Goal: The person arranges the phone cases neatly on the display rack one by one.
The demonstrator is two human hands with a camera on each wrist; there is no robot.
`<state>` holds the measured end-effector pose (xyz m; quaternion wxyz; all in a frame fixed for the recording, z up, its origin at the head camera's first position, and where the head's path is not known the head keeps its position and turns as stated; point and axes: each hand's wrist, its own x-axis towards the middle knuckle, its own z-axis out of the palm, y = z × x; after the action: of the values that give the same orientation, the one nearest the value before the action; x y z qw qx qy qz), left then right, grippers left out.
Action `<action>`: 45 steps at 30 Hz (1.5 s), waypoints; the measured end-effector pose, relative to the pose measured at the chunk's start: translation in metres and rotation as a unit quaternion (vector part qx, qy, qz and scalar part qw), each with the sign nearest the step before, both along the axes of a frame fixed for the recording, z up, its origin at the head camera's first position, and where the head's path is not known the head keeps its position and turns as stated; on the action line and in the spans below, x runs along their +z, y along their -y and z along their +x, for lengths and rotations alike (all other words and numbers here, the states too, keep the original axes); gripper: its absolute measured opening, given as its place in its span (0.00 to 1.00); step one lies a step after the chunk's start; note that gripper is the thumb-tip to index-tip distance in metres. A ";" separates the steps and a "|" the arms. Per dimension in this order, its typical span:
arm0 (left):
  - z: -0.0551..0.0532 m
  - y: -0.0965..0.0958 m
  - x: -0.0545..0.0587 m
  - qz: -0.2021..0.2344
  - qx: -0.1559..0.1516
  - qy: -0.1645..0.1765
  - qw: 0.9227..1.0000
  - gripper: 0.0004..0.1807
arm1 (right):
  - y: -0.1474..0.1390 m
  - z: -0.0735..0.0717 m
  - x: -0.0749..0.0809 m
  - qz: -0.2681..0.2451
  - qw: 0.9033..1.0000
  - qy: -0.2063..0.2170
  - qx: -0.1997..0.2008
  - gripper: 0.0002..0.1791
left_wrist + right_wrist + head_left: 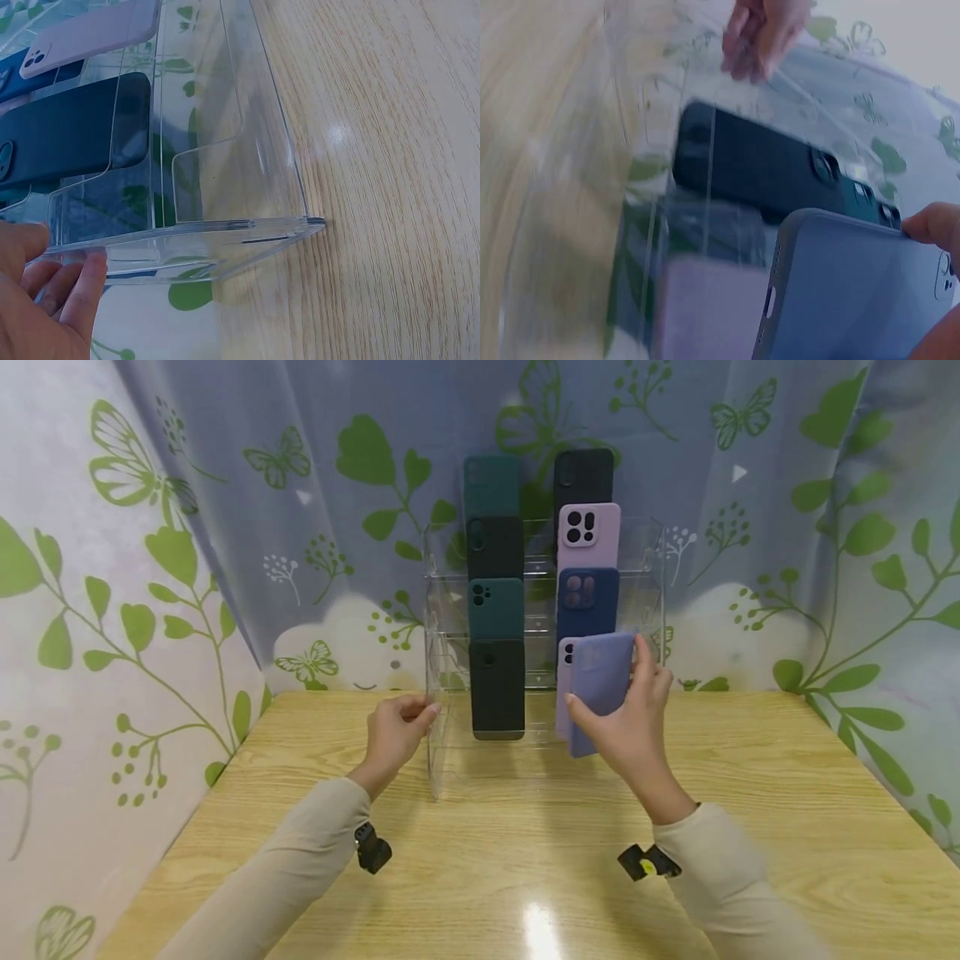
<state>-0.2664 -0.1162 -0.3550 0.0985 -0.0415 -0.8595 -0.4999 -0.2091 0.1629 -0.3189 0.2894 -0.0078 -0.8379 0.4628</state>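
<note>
My right hand [637,727] grips a lavender phone case [603,681] by its two long sides, thumb on the left edge and fingers on the right. This case is tilted in front of a pale pink phone case [563,693] at the lower right of a clear acrylic stand [437,760]. In the right wrist view the lavender case [855,285] overlaps the pale pink one [705,307]. My left hand [393,735] pinches the stand's left side panel between thumb and fingers, as the left wrist view also shows.
Stepped up the stand's left column are dark green and black cases [498,689]. Behind the lavender case rise a navy case [588,602], a pink case [600,539] and a black case [585,477]. A leaf-patterned curtain [337,527] hangs behind the wooden table [480,860].
</note>
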 end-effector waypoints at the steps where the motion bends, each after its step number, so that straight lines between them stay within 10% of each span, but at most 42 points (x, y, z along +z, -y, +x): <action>1: 0.000 0.000 0.000 0.001 0.000 0.000 1.000 0.18 | 0.007 -0.001 -0.003 -0.003 1.000 -0.003 0.000 0.58; 23: -0.001 0.001 -0.002 -0.001 0.000 -0.010 1.000 0.17 | 0.118 -0.021 -0.079 -0.022 0.994 -0.075 -0.070 0.58; 45: -0.002 0.000 -0.001 0.005 0.000 -0.012 1.000 0.17 | 0.139 -0.027 -0.108 0.001 0.991 -0.035 -0.132 0.58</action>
<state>-0.2683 -0.1159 -0.3562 0.1093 -0.0468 -0.8555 -0.5040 -0.2357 0.0241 -0.4265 0.3774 -0.1018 -0.8194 0.4193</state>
